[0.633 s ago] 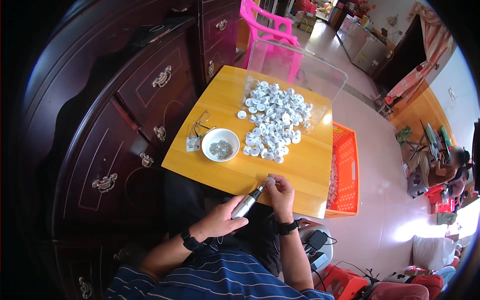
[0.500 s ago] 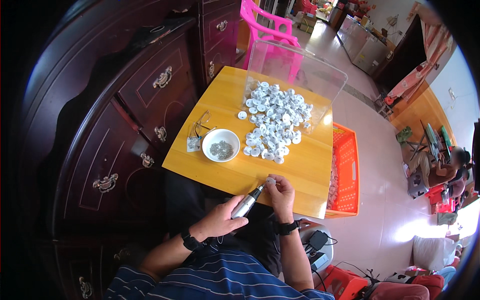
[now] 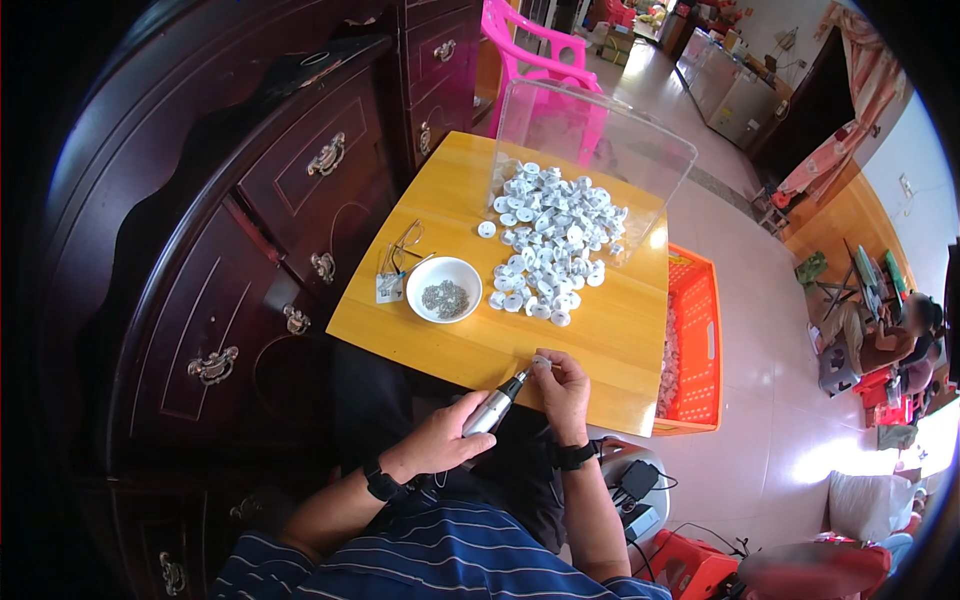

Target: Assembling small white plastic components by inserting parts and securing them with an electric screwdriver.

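The left hand [image 3: 452,437] wraps a silver handheld tool [image 3: 489,412]; its tip points at the white part [image 3: 541,362] pinched in the right hand [image 3: 565,388], by the bench [image 3: 420,345].

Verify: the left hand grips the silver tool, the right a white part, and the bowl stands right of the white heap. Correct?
No: the head view shows the bowl standing left of the white heap. The left hand does grip the silver tool, and the right hand a white part.

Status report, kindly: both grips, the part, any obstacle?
Left grip around driver. Right grip pinches part. Tip at part, contact unclear. Bowl ahead, not between grips.
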